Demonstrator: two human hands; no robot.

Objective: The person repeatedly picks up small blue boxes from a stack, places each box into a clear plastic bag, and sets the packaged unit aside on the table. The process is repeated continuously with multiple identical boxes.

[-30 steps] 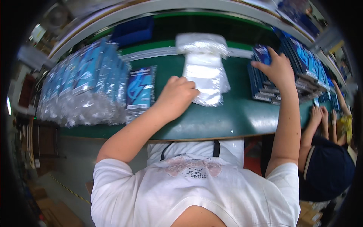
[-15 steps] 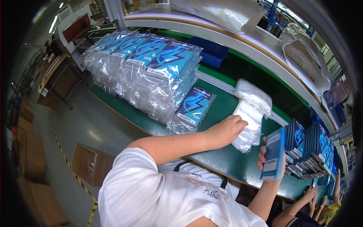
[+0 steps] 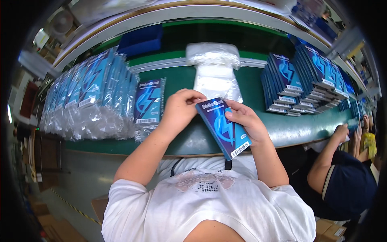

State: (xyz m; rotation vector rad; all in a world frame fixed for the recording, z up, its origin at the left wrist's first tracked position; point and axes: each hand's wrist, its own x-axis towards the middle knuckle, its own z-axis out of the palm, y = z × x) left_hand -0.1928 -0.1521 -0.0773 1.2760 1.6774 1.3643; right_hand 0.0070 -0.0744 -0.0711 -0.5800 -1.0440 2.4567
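My right hand [image 3: 248, 122] holds a flat blue box [image 3: 224, 128] with a lightning-bolt print, tilted over the table's front edge, its thumb lying on the printed face. Beside the box's upper left corner, my left hand [image 3: 182, 111] is curled with its fingertips pinched together, close to the lower end of the clear plastic bags [image 3: 215, 82]. What those fingertips grip, if anything, cannot be made out. The bags lie in a stack on the green table, their far end rolled or folded. Left of my left hand rests one bagged box [image 3: 148, 103].
Rows of bagged boxes [image 3: 90, 82] stand on the left, with stacks of unbagged boxes [image 3: 282, 82] on the right. A blue bin [image 3: 141, 39] sits behind. Overhead runs a shelf edge [image 3: 169, 10]. At the right, a co-worker's arm [image 3: 328, 155] reaches to the table.
My view has swung to the right. The box in my right hand has come round beside my left hand, its printed face now showing. My left hand has shifted off the middle of the bags.
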